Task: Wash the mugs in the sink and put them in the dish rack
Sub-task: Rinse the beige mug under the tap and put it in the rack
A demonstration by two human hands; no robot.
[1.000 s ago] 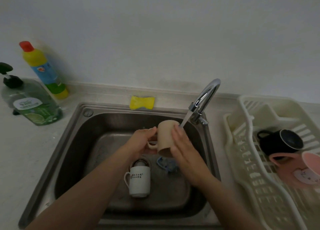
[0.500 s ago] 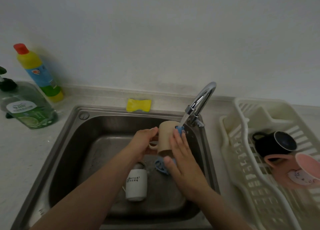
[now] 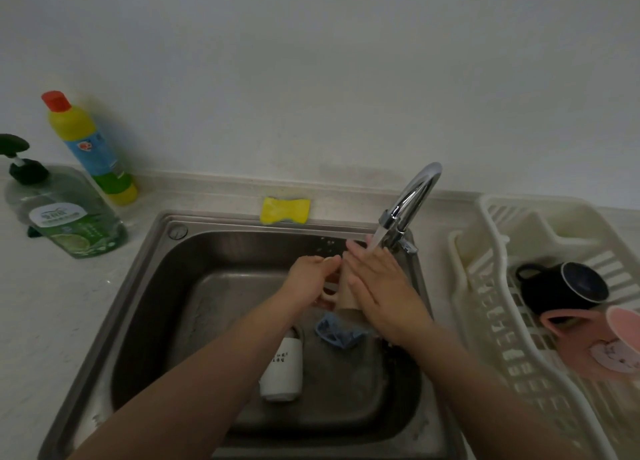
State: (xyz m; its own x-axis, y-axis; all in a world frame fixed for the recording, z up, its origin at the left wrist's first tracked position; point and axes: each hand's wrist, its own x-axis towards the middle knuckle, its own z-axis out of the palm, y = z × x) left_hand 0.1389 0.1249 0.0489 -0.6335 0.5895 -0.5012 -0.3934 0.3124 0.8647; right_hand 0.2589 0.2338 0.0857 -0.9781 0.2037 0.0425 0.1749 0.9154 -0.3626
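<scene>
At the far left of the surface (image 3: 41,321) stands a green pump bottle of dish soap (image 3: 65,217), with a yellow bottle with a red cap (image 3: 91,151) behind it. A yellow sponge (image 3: 284,210) lies on the back rim of the steel sink (image 3: 145,307). In the basin a white mug (image 3: 282,371) lies on its side beside a blue cloth (image 3: 337,333). Above them the left hand (image 3: 310,281) grips a beige mug (image 3: 343,295) at its handle, while the right hand (image 3: 379,286) lies flat against the mug's side, fingers straight, under water running from the chrome faucet (image 3: 410,199). At right, the white dish rack (image 3: 491,321) holds a black mug (image 3: 568,286) and a pink mug (image 3: 602,345).
</scene>
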